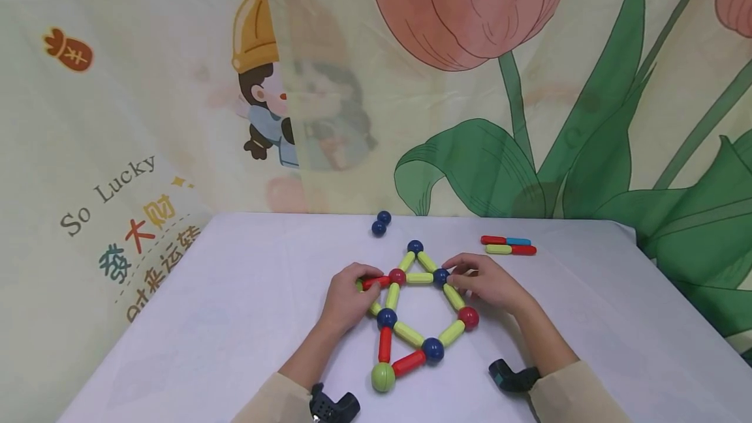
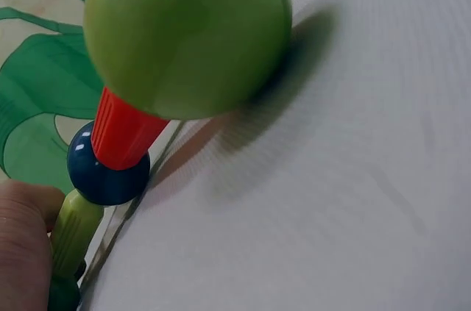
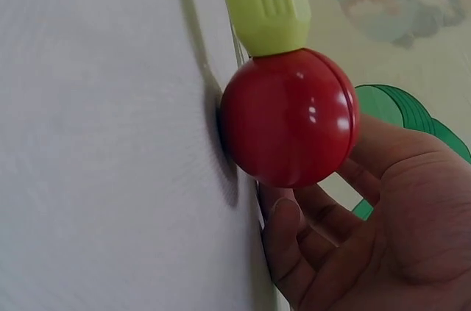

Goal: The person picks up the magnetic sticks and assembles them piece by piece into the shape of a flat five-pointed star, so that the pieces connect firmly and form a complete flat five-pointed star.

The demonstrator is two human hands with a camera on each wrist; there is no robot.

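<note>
Five yellow-green sticks [image 1: 409, 334] joined by balls make a closed ring, mid-tabletop [image 1: 235, 331]. Triangles lie off its far and near sides, the near one with its tip at a green ball [image 1: 383, 377]. Third, at left, partly hidden by the left hand [image 1: 345, 297], which pinches its red stick [image 1: 380, 281]; closure cannot be told. Right hand [image 1: 487, 284]: thumb and finger pinching a blue ball [image 1: 441, 278], ring corner. Judged past halfway: two right-hand sides, meeting at a red ball [image 1: 468, 318], carry no triangle. Farther out, unjoined: two spare balls [image 1: 378, 228], four spare sticks [image 1: 498, 249].
</note>
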